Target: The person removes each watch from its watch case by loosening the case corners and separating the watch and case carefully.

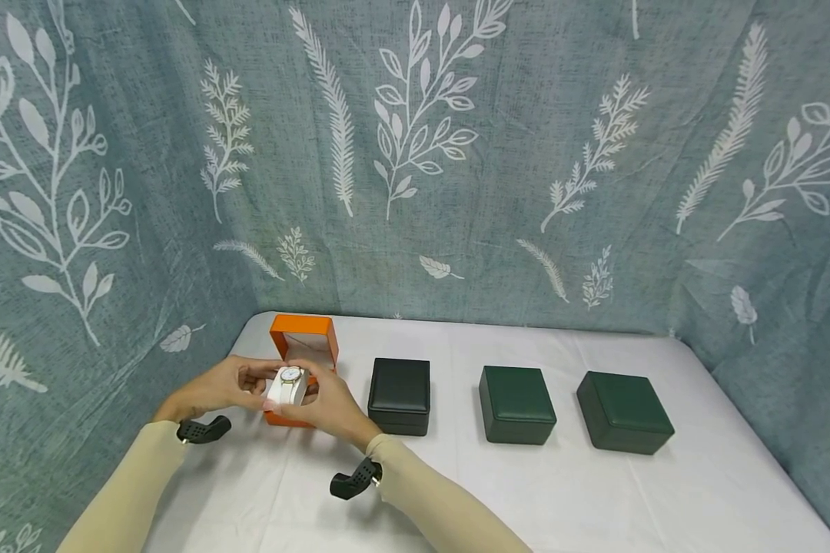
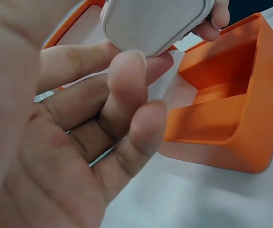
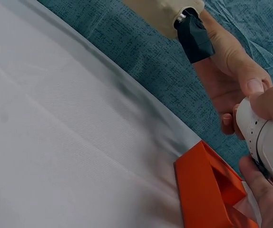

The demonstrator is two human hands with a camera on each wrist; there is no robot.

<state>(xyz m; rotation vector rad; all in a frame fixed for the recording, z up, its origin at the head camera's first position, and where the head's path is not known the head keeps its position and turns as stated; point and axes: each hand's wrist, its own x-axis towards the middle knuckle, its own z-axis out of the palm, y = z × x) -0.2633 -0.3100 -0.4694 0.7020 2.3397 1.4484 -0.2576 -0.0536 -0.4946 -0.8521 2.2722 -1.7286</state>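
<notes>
A wristwatch (image 1: 291, 375) with a round face and pale strap is wrapped around a white watch cushion (image 1: 287, 393). My left hand (image 1: 238, 384) holds the cushion from the left, my right hand (image 1: 332, 403) from the right. Behind and below them, an orange watch box (image 1: 307, 326) stands with its lid raised. The left wrist view shows the cushion's flat end (image 2: 151, 26) above the curled fingers, and the orange box's hollow inside. A row of holes in the strap (image 3: 254, 128) shows in the right wrist view.
Right of the orange box stands a closed black box (image 1: 400, 392). Two closed green boxes (image 1: 519, 399) (image 1: 625, 407) are farther right. White cloth (image 1: 456, 491) covers the table, and a patterned blue-green curtain (image 1: 491, 269) hangs behind and at both sides.
</notes>
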